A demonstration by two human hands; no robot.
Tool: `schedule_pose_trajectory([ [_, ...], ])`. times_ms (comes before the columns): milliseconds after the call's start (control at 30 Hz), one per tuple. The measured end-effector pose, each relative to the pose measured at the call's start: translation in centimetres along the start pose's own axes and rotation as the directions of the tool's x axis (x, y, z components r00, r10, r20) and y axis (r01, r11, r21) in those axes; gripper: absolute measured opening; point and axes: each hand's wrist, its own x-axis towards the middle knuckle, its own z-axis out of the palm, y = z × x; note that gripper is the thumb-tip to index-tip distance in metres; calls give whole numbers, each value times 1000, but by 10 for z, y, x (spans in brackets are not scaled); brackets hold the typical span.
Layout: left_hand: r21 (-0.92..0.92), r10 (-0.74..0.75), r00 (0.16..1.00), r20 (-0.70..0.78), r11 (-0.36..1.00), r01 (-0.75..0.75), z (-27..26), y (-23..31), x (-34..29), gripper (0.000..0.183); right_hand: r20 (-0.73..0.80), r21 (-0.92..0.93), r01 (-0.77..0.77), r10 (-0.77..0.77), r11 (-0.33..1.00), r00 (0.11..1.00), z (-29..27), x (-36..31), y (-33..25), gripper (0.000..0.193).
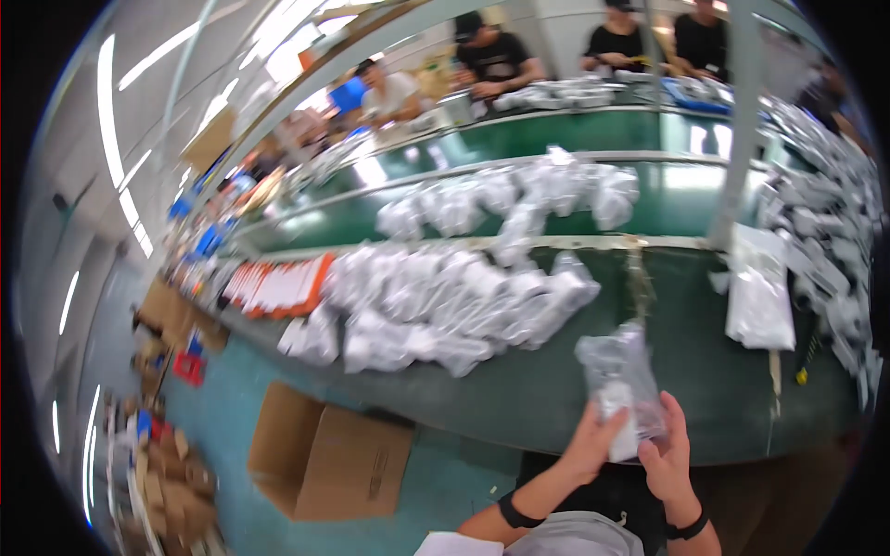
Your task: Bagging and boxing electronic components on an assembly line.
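Note:
Over the near edge of the green worktable, my left hand (pixel 591 443) is closed around a white oblong piece (pixel 621 428). A clear plastic bag (pixel 640 361) surrounds its upper part and extends away from me above the table; the exact kind of the piece is blurred. Curled at the bag's right side, my right hand (pixel 669 456) grips its near edge between thumb and fingers. Left of my hands lies a heap of bagged white pieces (pixel 436 301). A stack of flat clear bags (pixel 758 301) rests on the table to the right.
Unbagged white and grey parts (pixel 825 241) are piled along the right. Beyond a rail, more bagged pieces (pixel 519 190) sit on the green conveyor (pixel 672 190). An orange-edged sheet (pixel 283 284) lies left of the heap. An open cardboard box (pixel 357 459) stands on the floor. Co-workers (pixel 496 56) work opposite.

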Motion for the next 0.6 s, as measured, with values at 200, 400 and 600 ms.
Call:
schedule_pose_trajectory([
  [200, 82, 177, 983, 49, 980, -181, -11, 14, -26, 42, 89, 47, -254, 249, 966, 964, 33, -11, 7, 53],
  [400, 171, 166, 977, 136, 967, -188, -60, 37, -60, 53, 94, 50, -281, 275, 958, 957, 49, -16, 28, 31],
  [600, 710, 692, 674, -257, 609, -354, -172, 122, -140, 25, -135, -197, -64, 37, 978, 990, 12, 5, 54, 35],
])
